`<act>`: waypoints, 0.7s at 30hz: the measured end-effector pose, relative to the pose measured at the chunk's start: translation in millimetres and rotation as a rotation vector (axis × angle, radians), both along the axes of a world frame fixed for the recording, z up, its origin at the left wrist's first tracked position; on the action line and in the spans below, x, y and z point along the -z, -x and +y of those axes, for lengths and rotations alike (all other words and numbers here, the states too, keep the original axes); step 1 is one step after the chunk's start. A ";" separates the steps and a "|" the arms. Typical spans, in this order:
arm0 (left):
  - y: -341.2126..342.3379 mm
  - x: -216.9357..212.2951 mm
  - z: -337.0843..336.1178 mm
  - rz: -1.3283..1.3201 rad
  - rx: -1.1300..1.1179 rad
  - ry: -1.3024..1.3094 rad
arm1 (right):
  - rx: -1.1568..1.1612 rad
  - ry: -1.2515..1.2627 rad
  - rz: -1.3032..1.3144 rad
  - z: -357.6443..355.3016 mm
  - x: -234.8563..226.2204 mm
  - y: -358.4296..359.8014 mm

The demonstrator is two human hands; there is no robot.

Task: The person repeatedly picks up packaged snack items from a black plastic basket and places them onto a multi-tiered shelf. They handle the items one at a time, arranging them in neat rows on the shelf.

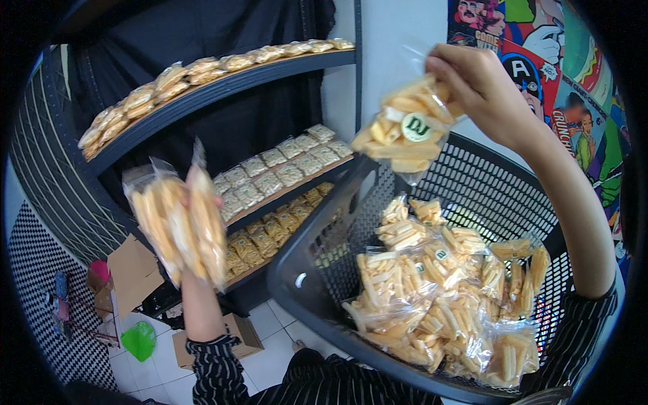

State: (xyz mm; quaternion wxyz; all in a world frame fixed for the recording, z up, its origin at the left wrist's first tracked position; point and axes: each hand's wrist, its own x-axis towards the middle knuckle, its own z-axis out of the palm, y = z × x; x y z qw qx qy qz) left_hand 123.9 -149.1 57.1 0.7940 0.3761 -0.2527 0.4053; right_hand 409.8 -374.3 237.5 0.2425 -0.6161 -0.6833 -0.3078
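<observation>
My right hand [480, 84] is raised above the basket. Its thumb and fingers pinch the top of a clear snack bag [405, 128] filled with pale yellow stick snacks, which bears a round green-and-white label. Over on the left, my left hand [200, 182] is closed around several snack bags [162, 219] of the same sort, held side by side in front of the shelves; they cover most of its fingers. Below my right hand stands a black plastic basket [297, 270] with slotted walls, where many similar snack bags [439, 297] lie heaped.
A dark metal rack [202, 91] rises at the left. Flat snack packs [202, 71] line its upper shelf; rows of pale packs [270, 179] and yellow packs [270, 236] fill those below. Cardboard [135, 273] and a green plastic bag [139, 339] are lower left. A comic-style poster wall [574, 101] is right.
</observation>
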 end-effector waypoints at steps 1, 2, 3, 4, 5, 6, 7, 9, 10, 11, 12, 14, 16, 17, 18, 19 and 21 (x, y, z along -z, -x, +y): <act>-2.4 -2.6 -15.5 -0.019 -0.118 -0.002 | 0.032 0.049 0.053 7.8 -2.8 25.1; -5.4 -2.4 -21.5 0.000 -0.147 -0.005 | -0.020 0.080 0.018 19.3 -7.5 39.1; -7.3 -2.9 -26.5 0.025 -0.180 -0.013 | -0.032 0.084 -0.055 32.5 -10.2 55.2; -10.8 0.4 -29.4 0.007 -0.140 -0.006 | -0.023 0.089 -0.138 41.7 -10.7 71.6; -5.4 0.4 -33.4 -0.005 -0.132 -0.004 | -0.046 0.085 -0.215 57.8 -12.0 88.9; -1.7 1.1 -38.2 -0.018 -0.119 0.003 | -0.067 0.081 -0.291 73.5 -12.9 106.2; 3.8 1.4 -39.3 -0.031 -0.138 0.016 | -0.067 0.111 -0.371 87.2 -12.8 127.0; 8.9 5.9 -37.8 -0.049 -0.178 0.115 | -0.076 0.204 -0.456 112.7 -7.1 163.0; 11.1 13.4 -34.9 -0.057 -0.204 0.209 | -0.092 0.277 -0.464 126.6 -1.4 178.8; 17.3 21.3 -20.3 -0.019 -0.172 0.209 | -0.156 0.304 -0.470 141.1 7.5 189.7; 24.3 28.4 -5.7 0.022 -0.142 0.205 | -0.221 0.330 -0.476 155.2 14.8 199.0; 43.4 41.3 21.5 0.054 -0.085 0.168 | -0.308 0.354 -0.473 185.1 22.5 218.7; 60.0 52.1 41.6 0.016 -0.089 0.131 | -0.375 0.361 -0.419 212.5 29.4 234.4; 65.8 54.0 48.7 -0.019 -0.123 0.124 | -0.397 0.356 -0.366 225.5 32.9 241.5; 73.2 54.3 49.7 -0.019 -0.153 0.180 | -0.418 0.351 -0.314 238.2 37.1 248.7; 79.9 47.9 43.1 -0.022 -0.181 0.236 | -0.461 0.322 -0.226 253.1 44.8 255.1; 114.5 90.2 67.1 0.068 -0.178 0.110 | -0.598 0.360 0.021 270.8 48.7 276.4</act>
